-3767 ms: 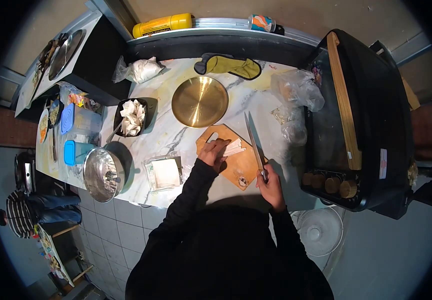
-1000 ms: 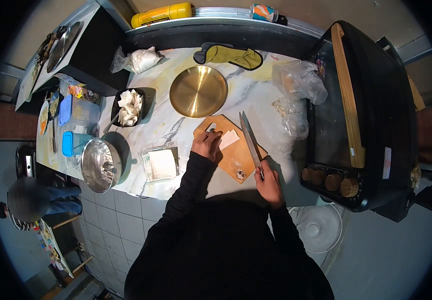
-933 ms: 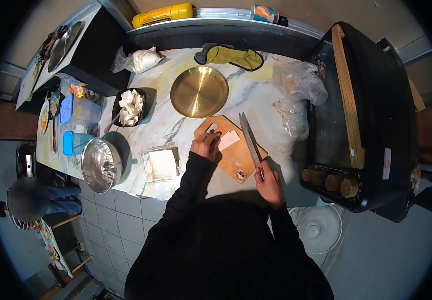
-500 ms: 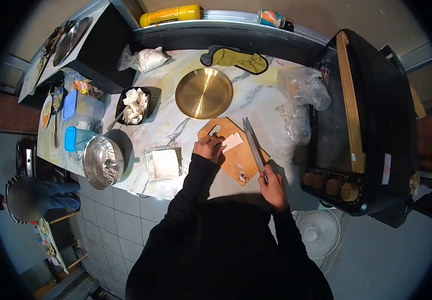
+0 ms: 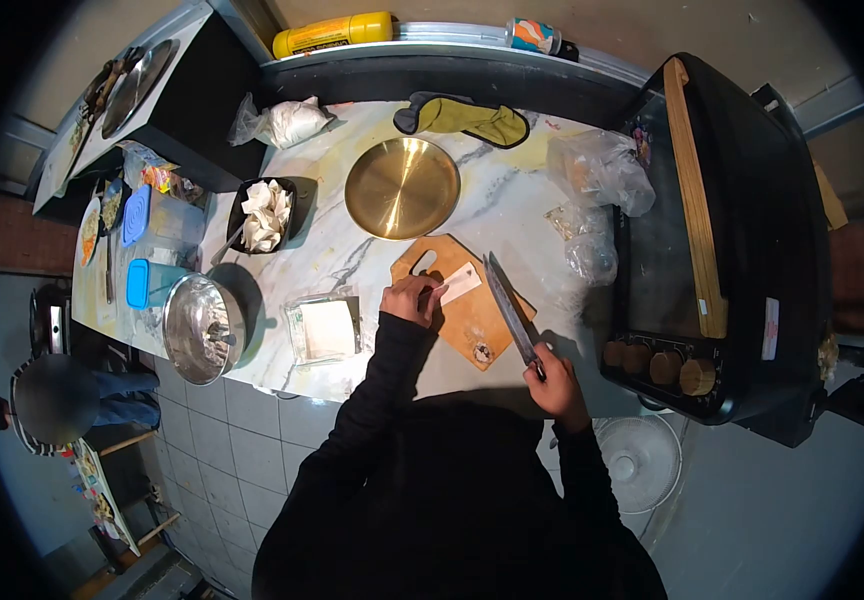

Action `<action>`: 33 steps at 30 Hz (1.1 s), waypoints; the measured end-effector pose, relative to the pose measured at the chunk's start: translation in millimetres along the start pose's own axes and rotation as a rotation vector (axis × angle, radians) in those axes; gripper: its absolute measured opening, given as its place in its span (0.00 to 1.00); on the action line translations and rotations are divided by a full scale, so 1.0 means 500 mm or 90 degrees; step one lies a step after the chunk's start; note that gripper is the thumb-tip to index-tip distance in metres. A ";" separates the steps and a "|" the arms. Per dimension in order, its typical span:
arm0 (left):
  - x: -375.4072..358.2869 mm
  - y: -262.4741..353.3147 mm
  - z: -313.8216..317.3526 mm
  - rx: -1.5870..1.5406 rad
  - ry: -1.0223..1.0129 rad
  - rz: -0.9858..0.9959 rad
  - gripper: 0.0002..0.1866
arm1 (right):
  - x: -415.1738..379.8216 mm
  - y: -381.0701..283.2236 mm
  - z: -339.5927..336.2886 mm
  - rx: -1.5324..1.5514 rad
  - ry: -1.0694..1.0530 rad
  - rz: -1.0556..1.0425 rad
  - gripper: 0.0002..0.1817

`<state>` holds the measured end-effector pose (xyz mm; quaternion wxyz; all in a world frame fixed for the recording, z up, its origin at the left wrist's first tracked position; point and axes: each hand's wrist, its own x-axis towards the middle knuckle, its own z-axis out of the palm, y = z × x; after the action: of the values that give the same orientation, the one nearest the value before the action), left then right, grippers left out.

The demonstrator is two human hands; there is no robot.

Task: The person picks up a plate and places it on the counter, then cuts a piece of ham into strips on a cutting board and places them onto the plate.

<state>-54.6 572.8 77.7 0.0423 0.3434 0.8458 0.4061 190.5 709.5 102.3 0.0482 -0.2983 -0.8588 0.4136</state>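
A wooden cutting board lies at the counter's front edge. Across its upper part rests a pale, flat strip with a small dark spot near its far end. The fingers of my left hand are closed at the strip's near end; the fingertips are partly hidden. My right hand grips the handle of a long kitchen knife. Its blade points up and left over the board's right side, apart from the strip. Left of the board, an opened clear package holds a stack of white square sheets.
Behind the board sits a round gold tray. Leftward are a steel bowl, a blue-lidded container and a black bowl of crumpled paper. A black oven borders the right; plastic bags lie before it. Another person is far left.
My right hand has shifted slightly down and right with the knife, away from the strip. The pale pieces on the board now look narrower, and a dark spot shows there.
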 end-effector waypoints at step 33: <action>-0.044 -0.072 -0.084 -0.230 0.140 -0.206 0.11 | 0.059 -0.106 0.068 -0.023 -0.170 -0.153 0.10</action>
<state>-72.2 516.2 75.3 0.0754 0.1443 0.8029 0.5735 130.3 677.0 114.4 -0.0230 -0.1368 -0.8944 0.4253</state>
